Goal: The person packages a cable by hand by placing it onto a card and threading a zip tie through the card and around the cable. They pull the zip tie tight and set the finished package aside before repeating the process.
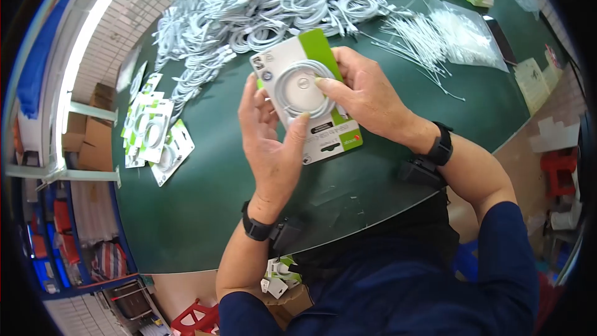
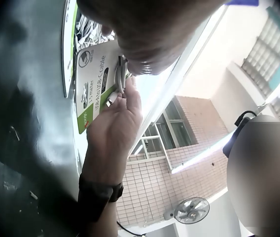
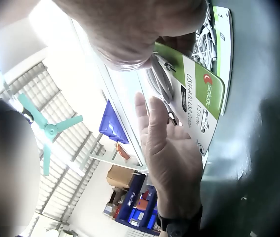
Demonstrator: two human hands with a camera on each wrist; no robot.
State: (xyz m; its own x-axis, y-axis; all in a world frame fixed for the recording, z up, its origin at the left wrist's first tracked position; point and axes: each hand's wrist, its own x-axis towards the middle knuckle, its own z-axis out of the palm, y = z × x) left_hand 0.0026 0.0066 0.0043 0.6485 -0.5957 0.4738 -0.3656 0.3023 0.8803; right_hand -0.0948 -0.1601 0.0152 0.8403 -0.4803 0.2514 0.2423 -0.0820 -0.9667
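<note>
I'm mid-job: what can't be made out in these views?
Back of the USB-A to USB-C cable card: turned away in all three views.
White cable pile: far end cut off by the head view's top edge.
Clear plastic bag: exact contents blurred through glossy plastic, head view.
Other packaged cable cards: fine print too small, head view.
Right hand: some fingertips hidden behind the card, head view.

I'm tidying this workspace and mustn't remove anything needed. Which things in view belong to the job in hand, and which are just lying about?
Belonging, by the look of it:
held card
its coiled cable
cable pile
carded cables at left
possibly the white strips

Probably just lying about:
red stool at right
cardboard box at left
</note>
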